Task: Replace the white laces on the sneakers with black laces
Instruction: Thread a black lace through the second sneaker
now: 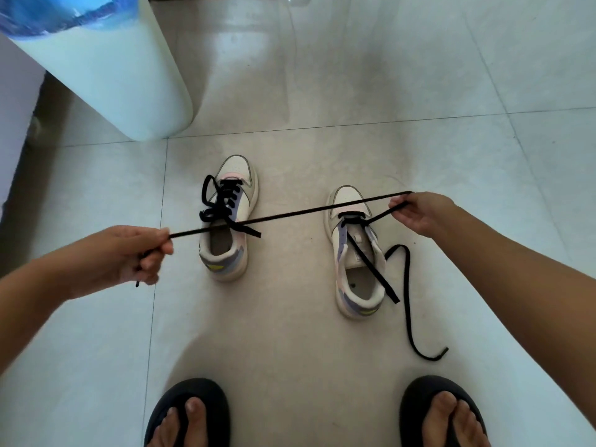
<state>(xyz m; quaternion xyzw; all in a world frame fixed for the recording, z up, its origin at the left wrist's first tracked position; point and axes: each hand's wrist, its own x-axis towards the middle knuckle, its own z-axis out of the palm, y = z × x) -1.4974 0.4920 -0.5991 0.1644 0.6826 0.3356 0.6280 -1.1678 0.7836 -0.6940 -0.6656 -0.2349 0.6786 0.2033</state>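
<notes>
Two cream, pink and lilac sneakers stand on the tiled floor, toes pointing away from me. The left sneaker (230, 221) is fully laced with a black lace tied loosely on top. The right sneaker (356, 253) has a black lace (290, 216) only through its lowest eyelets. My left hand (135, 253) grips one end of that lace, and my right hand (419, 211) pinches it beyond the toe, so a stretch runs taut across both shoes. The other lace end (408, 295) trails over the shoe's right side onto the floor. No white laces are in view.
A white water dispenser (113, 75) with a blue bottle on top stands at the back left. My two feet in dark slippers (190, 411) are at the bottom edge. Pale floor tiles (419, 91) spread around the shoes.
</notes>
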